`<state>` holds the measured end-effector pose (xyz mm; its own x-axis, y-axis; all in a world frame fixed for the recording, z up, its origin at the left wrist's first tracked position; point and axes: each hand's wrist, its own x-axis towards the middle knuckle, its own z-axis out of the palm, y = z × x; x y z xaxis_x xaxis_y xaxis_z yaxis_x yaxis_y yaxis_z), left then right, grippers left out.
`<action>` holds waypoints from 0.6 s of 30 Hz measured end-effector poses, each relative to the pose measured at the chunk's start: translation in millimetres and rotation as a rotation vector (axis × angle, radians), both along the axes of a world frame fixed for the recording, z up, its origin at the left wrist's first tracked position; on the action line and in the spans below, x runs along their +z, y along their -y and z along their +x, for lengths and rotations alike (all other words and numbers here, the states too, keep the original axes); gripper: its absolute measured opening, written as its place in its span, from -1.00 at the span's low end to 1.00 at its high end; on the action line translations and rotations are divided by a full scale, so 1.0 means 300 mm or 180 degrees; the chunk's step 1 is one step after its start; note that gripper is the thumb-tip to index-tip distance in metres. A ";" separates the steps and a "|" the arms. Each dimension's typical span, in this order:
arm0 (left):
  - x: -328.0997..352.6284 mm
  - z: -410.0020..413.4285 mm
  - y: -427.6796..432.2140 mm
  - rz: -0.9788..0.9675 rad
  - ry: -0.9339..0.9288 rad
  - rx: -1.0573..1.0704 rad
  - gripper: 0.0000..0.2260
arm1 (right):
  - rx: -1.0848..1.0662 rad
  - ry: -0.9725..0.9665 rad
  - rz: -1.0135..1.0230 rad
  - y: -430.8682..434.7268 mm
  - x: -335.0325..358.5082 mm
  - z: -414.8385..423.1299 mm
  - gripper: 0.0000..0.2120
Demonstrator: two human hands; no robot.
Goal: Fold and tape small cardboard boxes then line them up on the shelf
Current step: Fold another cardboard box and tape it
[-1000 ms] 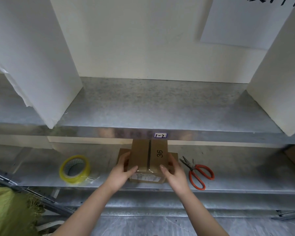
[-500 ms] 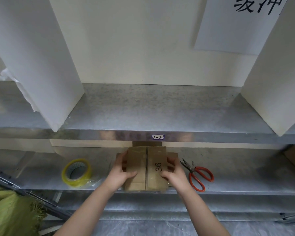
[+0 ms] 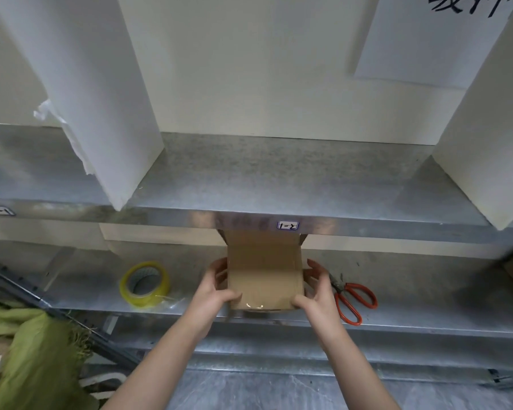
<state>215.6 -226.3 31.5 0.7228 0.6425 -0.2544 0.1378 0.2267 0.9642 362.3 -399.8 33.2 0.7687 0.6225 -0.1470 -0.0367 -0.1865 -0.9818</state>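
Cardboard box (image 3: pixel 264 279) is held at the front of the lower shelf (image 3: pixel 427 291), its far end beneath the upper shelf (image 3: pixel 279 179) lip. Left hand (image 3: pixel 216 294) grips its left side, right hand (image 3: pixel 317 291) its right side. Tape roll (image 3: pixel 142 298) lies to the left; scissors (image 3: pixel 339 290) lie just beside the right hand.

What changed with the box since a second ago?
The box has been turned: the taped seam and the 36 no longer face up, a plain side does. The left hand and right hand still hold its sides. The tape roll and scissors stayed put.
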 end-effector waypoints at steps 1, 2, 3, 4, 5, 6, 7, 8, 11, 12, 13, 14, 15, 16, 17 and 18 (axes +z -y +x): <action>-0.012 -0.006 0.008 -0.0068 0.0063 0.0098 -0.45 | 0.0072 -0.0021 0.0002 0.006 -0.008 0.002 -0.25; -0.023 -0.008 0.017 -0.0104 0.0093 0.0199 -0.48 | 0.0147 0.0031 -0.0037 0.012 -0.016 0.003 -0.26; -0.035 -0.010 0.023 -0.0093 0.0066 0.0291 -0.52 | 0.0204 0.0123 -0.0067 0.018 -0.028 0.004 -0.27; -0.047 -0.011 0.027 -0.0075 0.0056 0.0366 -0.57 | 0.0232 0.0218 -0.0104 0.023 -0.044 0.006 -0.28; -0.060 -0.013 0.030 -0.0081 0.0082 0.0387 -0.60 | 0.0244 0.0289 -0.0130 0.026 -0.063 0.010 -0.28; -0.075 -0.016 0.034 -0.0109 0.0103 0.0326 -0.58 | 0.0250 0.0301 -0.0169 0.029 -0.079 0.011 -0.27; -0.088 -0.017 0.039 -0.0145 0.0082 0.0211 -0.50 | 0.0269 0.0243 -0.0222 0.033 -0.094 0.011 -0.27; -0.100 -0.018 0.045 -0.0188 0.0029 0.0098 -0.38 | 0.0297 0.0177 -0.0301 0.036 -0.110 0.011 -0.28; -0.138 -0.025 0.059 -0.0233 -0.0247 -0.0111 -0.22 | 0.0328 0.0110 -0.0515 0.030 -0.164 0.010 -0.35; -0.155 -0.025 0.062 -0.0137 -0.0372 -0.0152 -0.26 | 0.0319 0.0152 -0.0637 0.029 -0.179 0.005 -0.36; -0.174 -0.024 0.065 -0.0021 -0.0472 -0.0152 -0.33 | 0.0268 0.0246 -0.0760 0.025 -0.193 0.000 -0.44; -0.191 -0.020 0.065 0.0080 -0.0534 -0.0102 -0.41 | 0.0151 0.0186 -0.0815 0.019 -0.207 -0.001 -0.58; -0.207 -0.015 0.066 0.0153 -0.0576 -0.0038 -0.48 | 0.0060 0.0155 -0.0829 0.016 -0.220 0.001 -0.71; -0.222 -0.008 0.063 0.0228 -0.0602 -0.0006 -0.54 | 0.0022 0.0233 -0.0845 0.015 -0.243 0.009 -0.75; -0.234 -0.001 0.057 0.0309 -0.0626 -0.0032 -0.59 | 0.0080 0.0376 -0.0770 0.014 -0.260 0.016 -0.75; -0.247 0.003 0.050 0.0404 -0.0663 -0.0120 -0.60 | 0.0151 0.0381 -0.0679 0.013 -0.286 0.025 -0.81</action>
